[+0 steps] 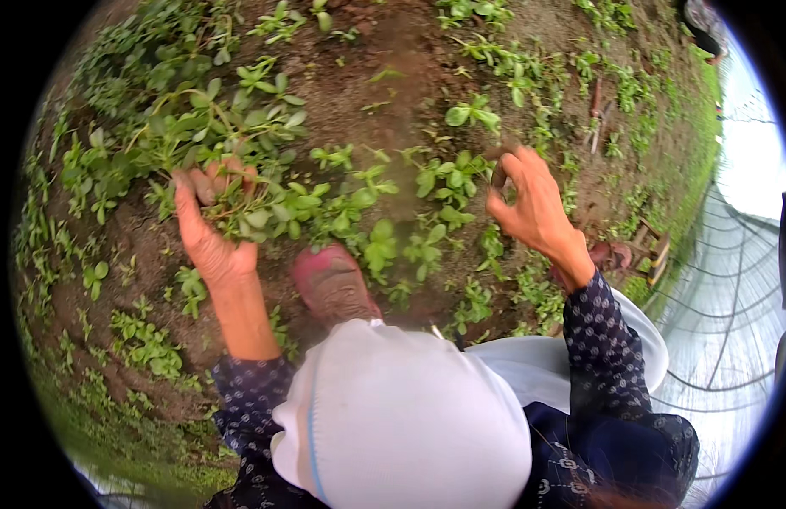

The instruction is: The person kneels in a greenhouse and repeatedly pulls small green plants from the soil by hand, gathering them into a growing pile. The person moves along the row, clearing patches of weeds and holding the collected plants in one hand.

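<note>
My left hand (218,223) is closed around a bunch of leafy green stems (208,133), which look like purslane. The bunch spreads out above and beside the fingers. My right hand (533,197) hovers at the right over low seedlings (453,178), its thumb and forefinger curled towards each other. Whether something thin is pinched there I cannot tell, as the fingertips are blurred. Between the hands, more small plants (380,245) grow from the brown soil (348,102).
A muddy pink shoe (332,280) stands among the plants below. White cloth (406,413) covers my lap. Further right lie a red-handled tool (597,102) and a small wooden stand (651,251), near a ribbed plastic greenhouse wall (717,305). Part of a person (705,28) shows at the upper right.
</note>
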`<state>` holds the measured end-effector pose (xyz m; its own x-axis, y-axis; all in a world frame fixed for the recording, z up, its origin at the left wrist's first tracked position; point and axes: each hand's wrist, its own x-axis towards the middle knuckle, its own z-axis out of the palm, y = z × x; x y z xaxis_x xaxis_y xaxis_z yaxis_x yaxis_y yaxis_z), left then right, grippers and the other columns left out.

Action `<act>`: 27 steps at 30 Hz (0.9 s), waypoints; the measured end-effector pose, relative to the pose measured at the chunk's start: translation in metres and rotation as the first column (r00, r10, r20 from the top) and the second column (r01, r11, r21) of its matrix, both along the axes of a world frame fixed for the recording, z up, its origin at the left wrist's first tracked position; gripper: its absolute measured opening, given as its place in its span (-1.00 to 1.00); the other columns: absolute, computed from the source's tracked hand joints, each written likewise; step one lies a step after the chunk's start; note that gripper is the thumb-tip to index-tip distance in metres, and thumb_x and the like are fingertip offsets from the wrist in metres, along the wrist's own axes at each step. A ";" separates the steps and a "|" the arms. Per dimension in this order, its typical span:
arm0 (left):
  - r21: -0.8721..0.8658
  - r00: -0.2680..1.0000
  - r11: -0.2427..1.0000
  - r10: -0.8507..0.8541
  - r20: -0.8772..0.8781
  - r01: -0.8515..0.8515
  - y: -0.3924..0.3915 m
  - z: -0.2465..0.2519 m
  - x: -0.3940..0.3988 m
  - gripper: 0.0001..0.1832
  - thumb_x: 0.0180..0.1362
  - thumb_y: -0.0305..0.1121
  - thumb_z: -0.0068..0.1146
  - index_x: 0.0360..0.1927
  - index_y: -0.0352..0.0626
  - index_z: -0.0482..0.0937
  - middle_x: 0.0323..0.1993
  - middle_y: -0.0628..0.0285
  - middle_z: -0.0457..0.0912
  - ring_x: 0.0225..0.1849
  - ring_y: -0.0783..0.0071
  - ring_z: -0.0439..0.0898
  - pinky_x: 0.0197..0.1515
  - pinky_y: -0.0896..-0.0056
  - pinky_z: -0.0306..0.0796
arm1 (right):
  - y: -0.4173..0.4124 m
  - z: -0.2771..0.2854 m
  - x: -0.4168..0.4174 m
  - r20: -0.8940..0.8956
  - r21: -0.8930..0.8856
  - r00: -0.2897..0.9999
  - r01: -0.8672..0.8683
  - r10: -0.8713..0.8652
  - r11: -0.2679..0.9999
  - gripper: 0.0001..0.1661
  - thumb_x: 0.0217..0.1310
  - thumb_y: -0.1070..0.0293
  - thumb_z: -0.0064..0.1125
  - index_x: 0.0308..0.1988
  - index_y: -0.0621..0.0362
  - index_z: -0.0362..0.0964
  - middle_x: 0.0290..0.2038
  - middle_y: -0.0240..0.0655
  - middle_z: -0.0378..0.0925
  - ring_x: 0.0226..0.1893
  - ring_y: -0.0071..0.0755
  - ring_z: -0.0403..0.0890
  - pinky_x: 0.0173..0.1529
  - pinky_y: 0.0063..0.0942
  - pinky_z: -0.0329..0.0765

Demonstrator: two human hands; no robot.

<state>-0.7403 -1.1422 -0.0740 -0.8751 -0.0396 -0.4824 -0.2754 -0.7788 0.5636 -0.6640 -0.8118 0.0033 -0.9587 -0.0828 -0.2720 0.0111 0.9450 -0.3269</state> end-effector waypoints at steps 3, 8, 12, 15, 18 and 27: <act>0.009 0.999 1.000 0.022 -0.030 -0.022 -0.008 0.006 -0.003 -0.53 0.35 -0.09 -0.03 -0.64 -0.07 0.22 -0.54 0.18 0.37 -0.19 0.24 0.45 0.16 -0.02 0.35 | -0.052 -0.005 -0.006 0.443 -0.231 0.884 0.275 -0.151 0.933 -0.79 0.06 0.44 0.08 -0.24 0.25 0.40 -0.35 -0.09 0.56 -0.32 0.10 0.58 -0.17 -0.11 0.48; 0.038 0.993 0.999 -0.007 -0.114 0.012 -0.034 0.006 0.005 -0.56 0.33 -0.05 -0.03 -0.56 -0.11 0.28 -0.46 0.18 0.47 -0.15 0.24 0.52 0.26 -0.10 0.31 | -0.116 -0.044 -0.027 0.155 -0.349 0.976 -0.093 0.155 0.933 -0.82 0.17 0.38 0.08 -0.21 0.18 0.47 -0.32 -0.09 0.53 -0.42 0.04 0.58 -0.31 -0.18 0.50; -0.086 0.996 0.995 -0.059 -0.065 0.053 -0.058 0.011 0.039 -0.61 0.32 -0.07 -0.01 -0.07 -0.24 0.43 -0.27 0.22 0.43 -0.19 0.32 0.49 0.00 0.02 0.48 | -0.143 -0.078 -0.035 0.253 -0.208 0.927 -0.228 0.277 0.951 -0.80 0.12 0.26 0.13 -0.36 0.13 0.57 -0.26 -0.10 0.50 -0.36 -0.01 0.59 -0.29 -0.20 0.52; -0.148 0.998 0.987 -0.051 0.045 0.057 -0.070 0.011 0.058 -0.60 0.27 -0.07 0.07 -0.11 -0.26 0.45 -0.29 0.23 0.41 -0.23 0.32 0.47 -0.08 0.10 0.46 | -0.159 -0.088 -0.029 0.286 -0.139 0.908 -0.276 0.305 0.951 -0.77 0.07 0.23 0.17 -0.42 0.17 0.57 -0.25 -0.06 0.48 -0.31 -0.05 0.61 -0.28 -0.17 0.54; -0.126 0.995 0.992 0.001 0.097 0.012 -0.075 0.002 0.074 -0.61 0.21 -0.11 0.16 -0.14 -0.26 0.45 -0.31 0.21 0.38 -0.28 0.33 0.41 -0.16 0.12 0.42 | -0.168 -0.089 -0.027 0.228 -0.062 0.923 -0.305 0.311 0.950 -0.80 -0.01 0.30 0.19 -0.46 0.22 0.55 -0.25 -0.06 0.47 -0.32 -0.08 0.61 -0.29 -0.19 0.55; -0.040 0.976 0.999 0.033 0.216 -0.025 -0.065 0.003 0.083 -0.73 0.23 -0.24 0.14 -0.19 -0.24 0.46 -0.42 0.26 0.36 -0.33 0.39 0.38 -0.21 0.23 0.37 | -0.183 -0.106 -0.026 0.189 -0.008 0.928 -0.326 0.322 0.945 -0.84 -0.24 0.43 0.22 -0.49 0.23 0.54 -0.32 -0.12 0.49 -0.35 -0.17 0.61 -0.36 -0.28 0.55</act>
